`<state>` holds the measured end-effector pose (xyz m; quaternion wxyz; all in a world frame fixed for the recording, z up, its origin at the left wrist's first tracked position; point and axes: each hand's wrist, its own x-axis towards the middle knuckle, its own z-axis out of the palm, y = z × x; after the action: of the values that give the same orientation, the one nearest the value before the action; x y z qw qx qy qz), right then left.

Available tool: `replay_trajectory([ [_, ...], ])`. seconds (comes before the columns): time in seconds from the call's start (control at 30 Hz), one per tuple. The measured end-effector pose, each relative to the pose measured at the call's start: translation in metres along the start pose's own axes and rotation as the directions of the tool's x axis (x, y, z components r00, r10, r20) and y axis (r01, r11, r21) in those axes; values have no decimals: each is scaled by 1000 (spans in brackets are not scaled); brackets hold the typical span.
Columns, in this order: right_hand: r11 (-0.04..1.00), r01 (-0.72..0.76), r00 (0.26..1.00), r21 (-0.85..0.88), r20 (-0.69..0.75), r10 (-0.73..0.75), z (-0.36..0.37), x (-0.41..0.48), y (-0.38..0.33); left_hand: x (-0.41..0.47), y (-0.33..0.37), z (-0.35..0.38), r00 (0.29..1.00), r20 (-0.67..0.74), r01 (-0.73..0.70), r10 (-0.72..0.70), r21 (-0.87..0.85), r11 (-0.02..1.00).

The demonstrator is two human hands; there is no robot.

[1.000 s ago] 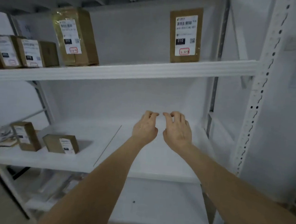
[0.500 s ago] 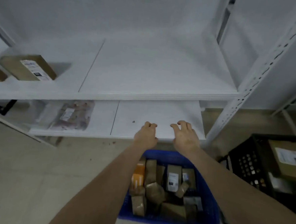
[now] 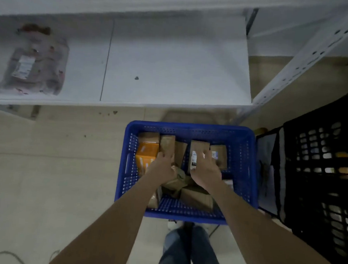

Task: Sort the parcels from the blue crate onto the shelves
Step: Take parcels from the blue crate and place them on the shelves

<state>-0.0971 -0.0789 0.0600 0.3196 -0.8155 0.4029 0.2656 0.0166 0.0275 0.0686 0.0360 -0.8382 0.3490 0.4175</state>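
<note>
A black crate (image 3: pixel 326 173) with a grid of holes stands on the right side of the view, on the floor (image 3: pixel 41 184). Through its holes some pale and orange patches show, but what they are I cannot tell. A dark flat panel (image 3: pixel 268 175) with a grey face leans just beside the crate's left wall. The floor is of beige tiles, with a few dark spots (image 3: pixel 108 113). A thin cable (image 3: pixel 2 253) lies on it at the lower left corner.

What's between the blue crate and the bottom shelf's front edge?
Only a strip of bare floor between blue crate and shelf, in the head view.
</note>
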Motion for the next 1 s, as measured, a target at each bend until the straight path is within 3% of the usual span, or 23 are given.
replay_trajectory([
  [0.1, 979, -110, 986, 174, 145, 85, 47, 43, 15, 39, -18, 40, 995, 91, 33, -32, -3, 999],
  [0.2, 864, -277, 949, 420, 258, 179, 96, 83, 30, 79, -35, 79, 987, 131, 101, -98, -10, 995],
  [0.3, 591, -511, 857, 624, 425, 292, 145, 119, 39, 120, -49, 116, 974, 181, 138, -138, 9, 990],
  [0.37, 383, -643, 766, 664, 555, 323, 172, 138, 39, 146, -58, 134, 970, 192, 145, -147, 24, 989],
  [0.47, 225, -750, 661, 622, 688, 300, 199, 161, 37, 181, -67, 153, 974, 195, 111, -114, 29, 993],
  [0.6, 29, -771, 623, 637, 742, 248, 225, 187, 42, 209, -72, 169, 975, 203, 81, -95, 76, 994],
  [0.73, -168, -731, 623, 662, 747, 232, 240, 201, 49, 219, -72, 176, 968, 237, 94, -84, -30, 995],
  [1.0, -235, -691, 661, 684, 729, 179, 209, 160, 58, 170, -66, 147, 966, 258, 98, 6, -388, 916],
])
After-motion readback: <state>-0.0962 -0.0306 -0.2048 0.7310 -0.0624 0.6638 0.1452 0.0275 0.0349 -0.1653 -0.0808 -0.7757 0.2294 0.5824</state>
